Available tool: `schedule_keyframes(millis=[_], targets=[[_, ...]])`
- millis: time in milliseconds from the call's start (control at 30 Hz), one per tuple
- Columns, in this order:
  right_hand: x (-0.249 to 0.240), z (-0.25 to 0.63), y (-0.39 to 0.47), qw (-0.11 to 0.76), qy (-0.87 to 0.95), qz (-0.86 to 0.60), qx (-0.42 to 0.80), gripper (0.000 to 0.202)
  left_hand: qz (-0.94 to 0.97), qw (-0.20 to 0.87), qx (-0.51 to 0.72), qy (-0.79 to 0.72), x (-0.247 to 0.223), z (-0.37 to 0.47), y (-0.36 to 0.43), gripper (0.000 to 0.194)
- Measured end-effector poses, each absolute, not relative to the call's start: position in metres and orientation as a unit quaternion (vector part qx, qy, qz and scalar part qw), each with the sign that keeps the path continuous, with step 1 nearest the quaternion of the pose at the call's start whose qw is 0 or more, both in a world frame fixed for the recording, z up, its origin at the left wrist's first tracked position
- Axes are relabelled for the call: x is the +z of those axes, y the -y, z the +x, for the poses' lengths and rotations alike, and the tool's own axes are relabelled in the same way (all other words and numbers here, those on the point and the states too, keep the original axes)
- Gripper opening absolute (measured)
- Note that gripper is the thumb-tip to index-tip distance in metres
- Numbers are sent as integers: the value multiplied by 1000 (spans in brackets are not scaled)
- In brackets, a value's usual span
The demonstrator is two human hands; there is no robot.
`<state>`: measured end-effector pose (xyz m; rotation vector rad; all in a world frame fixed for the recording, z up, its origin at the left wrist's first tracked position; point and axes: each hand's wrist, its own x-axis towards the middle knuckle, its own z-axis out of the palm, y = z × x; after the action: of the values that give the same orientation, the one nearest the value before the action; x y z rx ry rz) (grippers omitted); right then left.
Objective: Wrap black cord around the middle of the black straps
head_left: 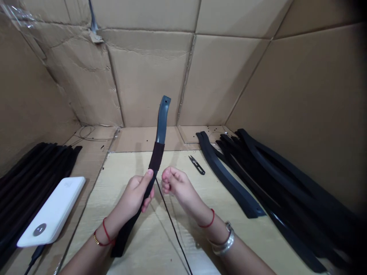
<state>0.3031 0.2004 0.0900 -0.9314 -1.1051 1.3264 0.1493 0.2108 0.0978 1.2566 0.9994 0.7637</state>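
Note:
My left hand [137, 193] grips a long, curved dark strip [163, 118], its thumb lying just below a dark brown wrapped band [157, 156]. The strip stands tilted, with a small hole at its top end. From below the band a thin dark cord [172, 221] runs down to the bottom edge of the view. Just right of the strip, my right hand [177, 185] is closed with fingertips pinched together. Whatever lies between those fingers is too small to make out. Small black thread snips [197, 165] rest on the board beyond my right hand.
Several more curved black strips [229, 172] lie piled on the right. To the left, a stack of dark strips [43, 164] sits beside a white power bank [53, 212] with a cable. Cardboard walls [149, 76] enclose the pale work board [94, 225]. Loose thin wire [86, 132] lies back left.

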Motion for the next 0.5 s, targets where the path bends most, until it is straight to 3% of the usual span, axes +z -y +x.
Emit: schedule_keyframes(millis=[100,333,500], targets=[[95,308,-202,593,448,-388,545,41,537,625,350,-445,100,146,-213,63],[96,292,-191,533,529,-407,520,35,549,621,338,-446,96,154,-209,66],[94,295,-195,526,489,-386,579,35,555,628,323,-439,93,157,-208,67]])
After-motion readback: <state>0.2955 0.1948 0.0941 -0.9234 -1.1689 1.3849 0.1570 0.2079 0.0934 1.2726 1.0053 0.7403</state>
